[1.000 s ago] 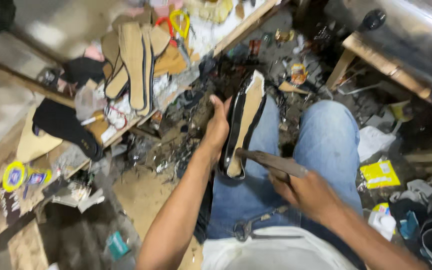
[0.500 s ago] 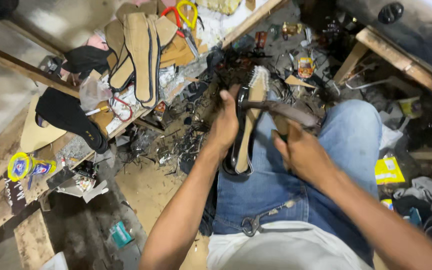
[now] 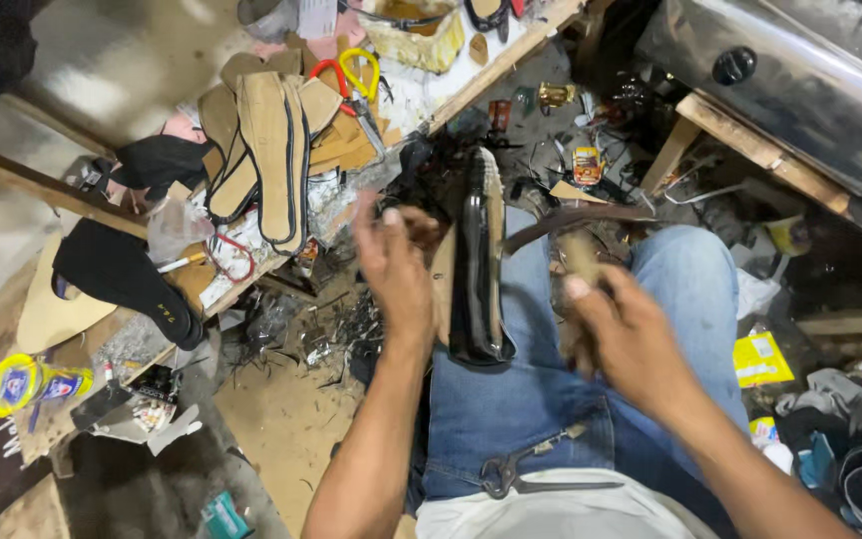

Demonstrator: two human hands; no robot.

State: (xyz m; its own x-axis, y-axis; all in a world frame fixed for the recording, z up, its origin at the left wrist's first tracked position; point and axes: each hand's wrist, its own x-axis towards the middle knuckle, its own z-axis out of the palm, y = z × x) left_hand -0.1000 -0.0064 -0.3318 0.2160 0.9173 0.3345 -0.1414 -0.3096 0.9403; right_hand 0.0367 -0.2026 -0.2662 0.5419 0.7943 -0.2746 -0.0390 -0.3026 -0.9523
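On my lap, over blue jeans (image 3: 511, 399), a black shoe with a tan insole (image 3: 479, 269) stands on its edge, toe pointing away from me. My left hand (image 3: 396, 269) grips its left side, fingers blurred with motion. My right hand (image 3: 626, 334) is closed around the wooden handle of a long flat-bladed tool (image 3: 576, 225). The blade reaches left toward the upper right side of the shoe. Whether the blade touches the shoe I cannot tell because of blur.
Metal pincers (image 3: 526, 467) lie on my lap. A wooden bench (image 3: 72, 195) on the left carries a stack of insoles (image 3: 266, 150), scissors with yellow and red handles (image 3: 351, 70), a black sole (image 3: 122, 274) and a yellow tin (image 3: 27, 384). Scraps and a yellow packet (image 3: 758, 359) litter the floor.
The shoe has been turned from lying flat to standing on its edge. My right hand has swung the tool from low on my thigh up to the shoe's upper end.
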